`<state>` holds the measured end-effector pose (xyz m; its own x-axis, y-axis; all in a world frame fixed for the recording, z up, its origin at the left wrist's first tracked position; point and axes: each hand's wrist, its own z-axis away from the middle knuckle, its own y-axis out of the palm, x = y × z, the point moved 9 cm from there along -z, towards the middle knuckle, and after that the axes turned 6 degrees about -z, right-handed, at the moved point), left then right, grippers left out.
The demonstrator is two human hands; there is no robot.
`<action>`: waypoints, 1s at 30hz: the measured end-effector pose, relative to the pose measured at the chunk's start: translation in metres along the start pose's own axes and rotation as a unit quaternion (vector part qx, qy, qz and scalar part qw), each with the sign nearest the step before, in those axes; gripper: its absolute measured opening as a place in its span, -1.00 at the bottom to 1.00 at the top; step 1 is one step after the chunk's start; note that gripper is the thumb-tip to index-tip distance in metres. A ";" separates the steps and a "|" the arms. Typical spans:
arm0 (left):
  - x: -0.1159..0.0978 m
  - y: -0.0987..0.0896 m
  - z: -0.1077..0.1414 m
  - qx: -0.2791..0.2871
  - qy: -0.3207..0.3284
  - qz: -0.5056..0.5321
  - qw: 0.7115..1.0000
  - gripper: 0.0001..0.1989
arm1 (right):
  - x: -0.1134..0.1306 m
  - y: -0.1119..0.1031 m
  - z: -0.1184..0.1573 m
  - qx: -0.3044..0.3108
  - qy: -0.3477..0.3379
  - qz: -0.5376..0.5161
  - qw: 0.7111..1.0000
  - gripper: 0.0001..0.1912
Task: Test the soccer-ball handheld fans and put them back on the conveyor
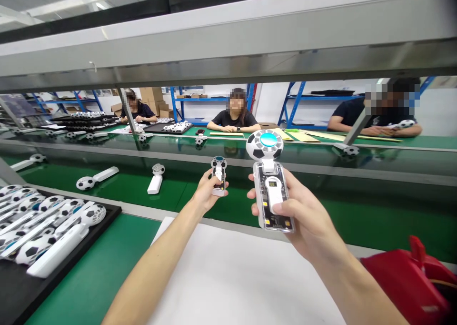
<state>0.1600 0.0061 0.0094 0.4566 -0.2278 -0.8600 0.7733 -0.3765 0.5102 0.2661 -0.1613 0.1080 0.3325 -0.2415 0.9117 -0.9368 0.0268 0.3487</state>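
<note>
My right hand [307, 210] is wrapped around a handheld fan [264, 145] with a football-patterned head, a blue centre and a clear-fronted handle. Its thumb presses on the white panel of the handle, below a small display. Farther out, over the green conveyor belt, my left hand [205, 191] grips a second handheld fan [219, 164] of the same kind, thumb on its front. Both fans are upright with their heads on top. Beneath my forearms lies a white sheet [243, 272] on the green table.
A black tray [107, 225] full of similar fans stands at the left. More fans [156, 178] lie along the belt [185, 196]. A red bag [403, 282] is at the right. Across the belt sit several people [233, 117]. A metal shelf beam [228, 67] spans overhead.
</note>
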 end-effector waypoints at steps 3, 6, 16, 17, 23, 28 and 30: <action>-0.003 0.002 0.003 0.000 0.004 0.005 1.000 -0.43 | 0.000 0.000 0.000 -0.002 -0.001 0.003 1.000 -0.40; -0.007 0.006 0.006 0.011 0.007 0.010 1.000 -0.44 | 0.001 0.001 0.000 0.002 -0.003 0.001 1.000 -0.40; -0.018 0.019 0.015 0.070 0.032 -0.001 0.997 -0.24 | -0.001 0.001 0.000 -0.003 0.007 -0.001 1.000 -0.26; -0.019 0.020 0.015 0.074 0.035 -0.003 0.997 -0.23 | -0.001 0.001 0.000 -0.005 0.007 -0.001 1.000 -0.25; -0.020 0.020 0.014 0.079 0.043 -0.008 0.996 -0.44 | -0.002 0.001 0.000 0.002 0.006 -0.002 1.000 -0.23; -0.003 0.009 0.006 0.051 0.020 -0.034 0.998 -0.30 | -0.004 0.000 0.000 0.004 0.006 -0.009 1.000 -0.24; 0.009 -0.003 -0.001 0.019 0.012 -0.062 0.998 -0.20 | -0.003 0.001 0.000 0.003 0.006 -0.010 1.000 -0.26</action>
<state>0.1627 0.0057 0.0001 0.3694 -0.1553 -0.9162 0.8072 -0.4348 0.3992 0.2635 -0.1606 0.1054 0.3534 -0.2295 0.9069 -0.9303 0.0155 0.3664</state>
